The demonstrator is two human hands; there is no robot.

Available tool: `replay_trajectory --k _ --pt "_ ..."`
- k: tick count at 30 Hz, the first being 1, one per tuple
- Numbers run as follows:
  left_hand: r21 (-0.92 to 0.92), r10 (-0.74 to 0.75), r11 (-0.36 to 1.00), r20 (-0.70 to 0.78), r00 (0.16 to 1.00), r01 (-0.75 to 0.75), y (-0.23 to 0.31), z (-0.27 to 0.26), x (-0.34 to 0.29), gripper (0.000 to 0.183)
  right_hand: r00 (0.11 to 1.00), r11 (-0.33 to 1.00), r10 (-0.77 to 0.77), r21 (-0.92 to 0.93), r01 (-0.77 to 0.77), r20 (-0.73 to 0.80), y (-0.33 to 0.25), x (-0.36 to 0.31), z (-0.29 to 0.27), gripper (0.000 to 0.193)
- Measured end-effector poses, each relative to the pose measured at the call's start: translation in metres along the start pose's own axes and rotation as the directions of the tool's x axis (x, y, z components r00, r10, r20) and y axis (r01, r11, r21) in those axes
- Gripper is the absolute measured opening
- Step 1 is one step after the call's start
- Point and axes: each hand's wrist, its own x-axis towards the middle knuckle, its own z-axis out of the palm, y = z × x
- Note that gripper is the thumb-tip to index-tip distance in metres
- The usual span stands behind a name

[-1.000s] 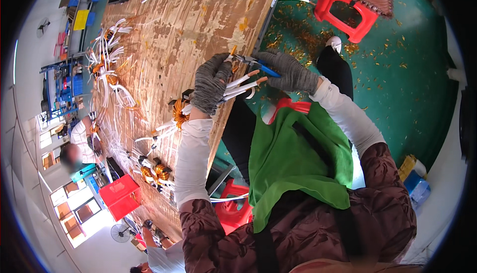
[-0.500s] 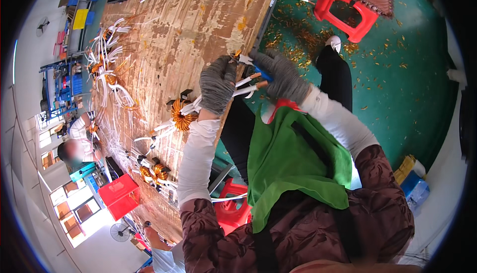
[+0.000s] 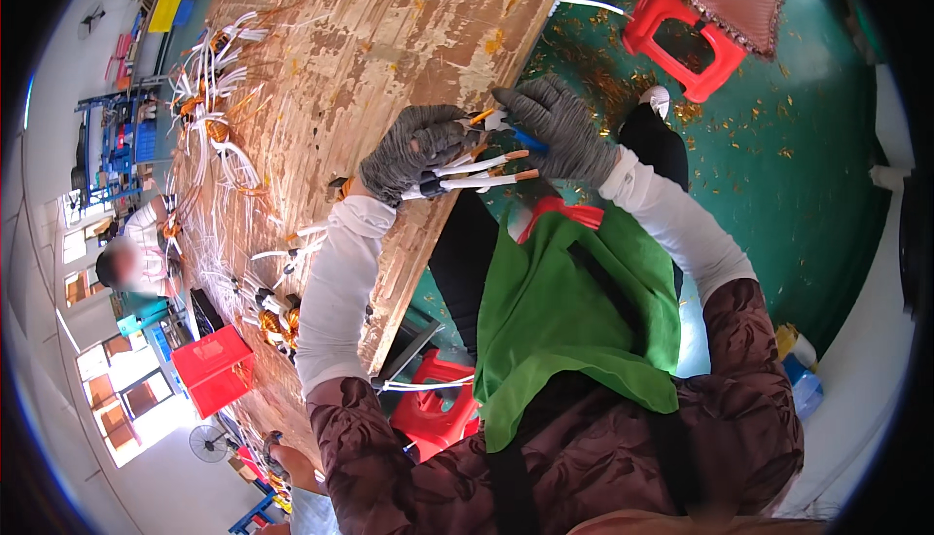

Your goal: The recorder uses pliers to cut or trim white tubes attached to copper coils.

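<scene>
Wire (image 3: pixel 484 117), orange-tipped, between 2 gloved hands near the edge of the table (image 3: pixel 418 39).
Seemingly at the trimming or stripping step: blue-handled pliers (image 3: pixel 528 140) in the right hand (image 3: pixel 562 131), fingers wrapped round the grip; left hand (image 3: pixel 413 151) with fingers curled together, clamped on the wire. Bite of the pliers on the tip: cannot tell. Next move probably calling for a firm left pinch and careful squeeze. Just below, possibly in the way, 2 white cables (image 3: pixel 486 182) with bare copper ends. Around: coils (image 3: pixel 217 130) on the table, a red box (image 3: pixel 206 352), a cushioned stool (image 3: pixel 708 78).
</scene>
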Motion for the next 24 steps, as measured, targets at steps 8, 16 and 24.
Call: replay_trajectory --k 8,16,24 --pt "0.232 0.204 0.959 -0.155 0.967 -0.165 -0.023 0.028 0.007 0.029 0.939 0.923 0.341 0.170 -0.344 0.048 -0.024 -0.026 0.010 0.060" --pt "0.712 0.359 0.687 -0.159 0.920 -0.145 -0.037 0.040 0.022 0.033 0.628 0.135 0.599 0.711 -0.690 0.496 -0.056 -0.048 -0.003 0.061" --pt "0.775 0.313 0.628 -0.166 0.935 -0.073 -0.030 0.045 0.021 0.043 0.559 0.035 0.756 0.833 -0.553 0.339 -0.085 -0.051 0.013 0.057"
